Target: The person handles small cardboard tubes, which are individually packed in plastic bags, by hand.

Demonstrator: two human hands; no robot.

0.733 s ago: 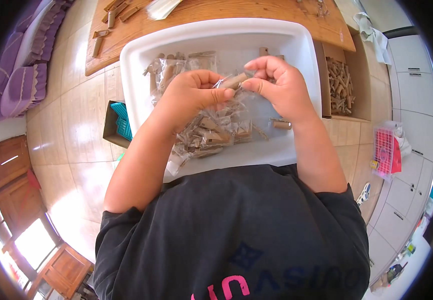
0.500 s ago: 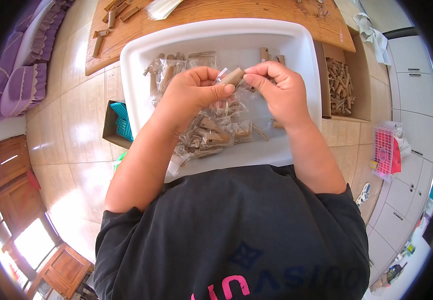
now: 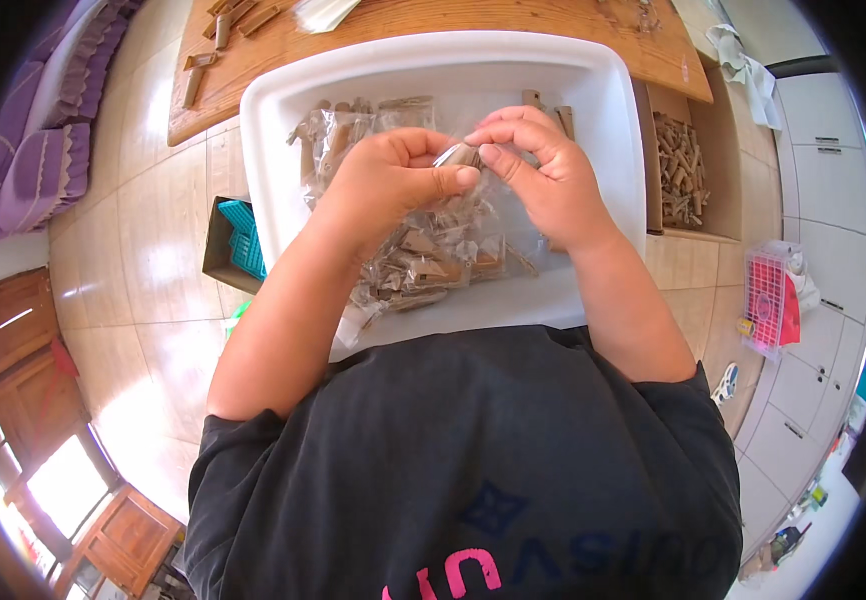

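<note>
Over a large white tub (image 3: 257, 130), my two hands meet around a small brown, tube-like piece (image 3: 465, 155); its exact kind I cannot make out. My left hand (image 3: 378, 185) is closed on its left end, thumb on top, where something clear and shiny like plastic film shows. At the other end the thumb and fingers of my right hand (image 3: 558, 180) pinch and partly cover it. Below the hands, inside the tub, lies a heap of brown pieces in clear plastic bags (image 3: 428, 270). Loose brown pieces (image 3: 565, 120) rest beyond my right hand.
A wooden table (image 3: 393, 18) stands behind the tub, with several brown pieces (image 3: 198, 75) and white strips (image 3: 325, 12) on it. To the right is a cardboard box (image 3: 721, 170) full of brown parts. A turquoise basket (image 3: 243, 240) sits in a box at left.
My right fingers have shifted left and slightly upward over the brown piece, hiding more of it. My left hand stays in nearly the same place.
</note>
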